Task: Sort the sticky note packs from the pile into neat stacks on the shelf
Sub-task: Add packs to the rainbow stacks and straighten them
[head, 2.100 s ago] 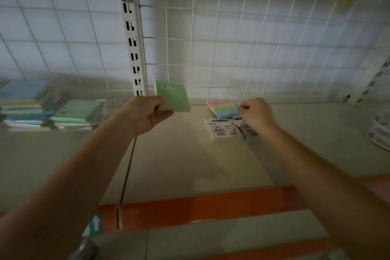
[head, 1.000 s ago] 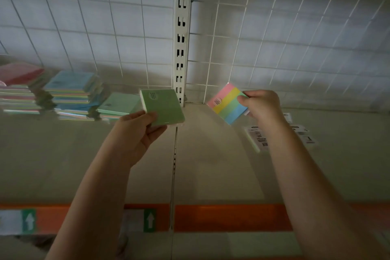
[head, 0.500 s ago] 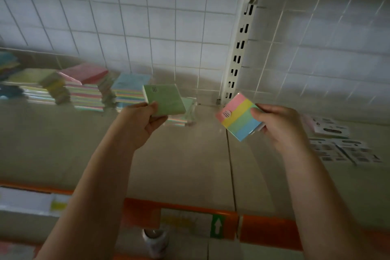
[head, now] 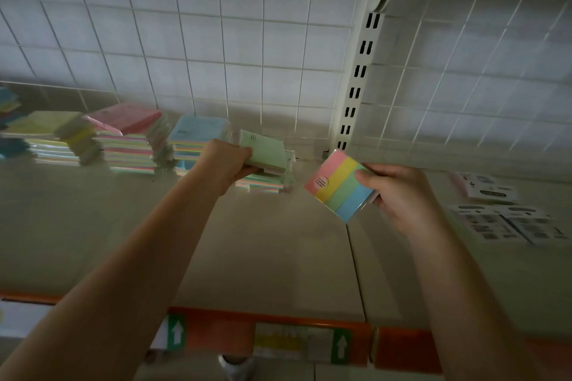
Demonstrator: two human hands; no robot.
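My left hand (head: 230,164) grips a green sticky note pack (head: 266,151) right over the low green-topped stack (head: 263,183) at the back of the shelf; whether it touches the stack I cannot tell. A striped pack (head: 339,185) in pink, yellow, green and blue is held by my right hand (head: 399,195) above the shelf (head: 272,244), tilted. Left of the green stack stand a blue-topped stack (head: 198,133), a pink-topped stack (head: 127,136) and a yellow-topped stack (head: 46,136). A few packs (head: 507,216) lie face down at the right.
A white wire grid (head: 247,49) backs the shelf, with a slotted upright post (head: 356,83) right of the green stack. An orange front rail (head: 278,337) with arrow labels runs along the near edge. More coloured packs (head: 7,108) show at the far left.
The view has swung left. My left hand has carried the green pack back over the green-topped stack. My right hand lifted the striped pack off the pile and keeps it in the air.
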